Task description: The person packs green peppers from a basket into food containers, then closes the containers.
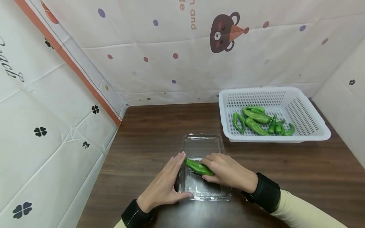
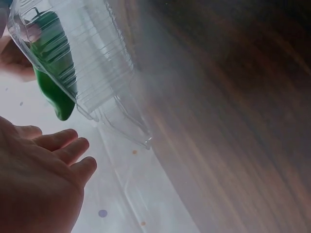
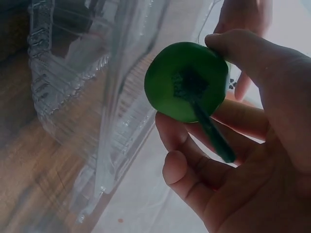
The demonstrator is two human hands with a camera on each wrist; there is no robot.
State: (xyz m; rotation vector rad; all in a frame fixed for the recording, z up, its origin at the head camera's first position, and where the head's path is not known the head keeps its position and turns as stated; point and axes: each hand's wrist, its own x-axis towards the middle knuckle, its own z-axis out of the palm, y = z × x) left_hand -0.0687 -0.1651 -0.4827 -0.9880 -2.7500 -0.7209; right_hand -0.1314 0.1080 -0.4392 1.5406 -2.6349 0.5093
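My right hand (image 1: 225, 169) grips a large green pepper (image 1: 198, 167) near its stem end, thumb on one side and fingers on the other. The pepper lies crosswise over a clear plastic clamshell box (image 1: 205, 189), whose lid is folded back away from me. In the right wrist view the stem (image 3: 214, 133) points toward the palm. My left hand (image 1: 166, 183) stands at the box's left side, fingers straight and thumb spread along the near rim. The left wrist view shows the pepper's tip (image 2: 63, 111) sticking out past the box's edge, near the left fingers.
A white perforated basket (image 1: 316, 126) with several green peppers (image 1: 258, 117) of different sizes stands at the back right of the brown wooden table (image 1: 137, 139). Patterned white sheets (image 1: 159, 72) hang behind and at both sides of it.
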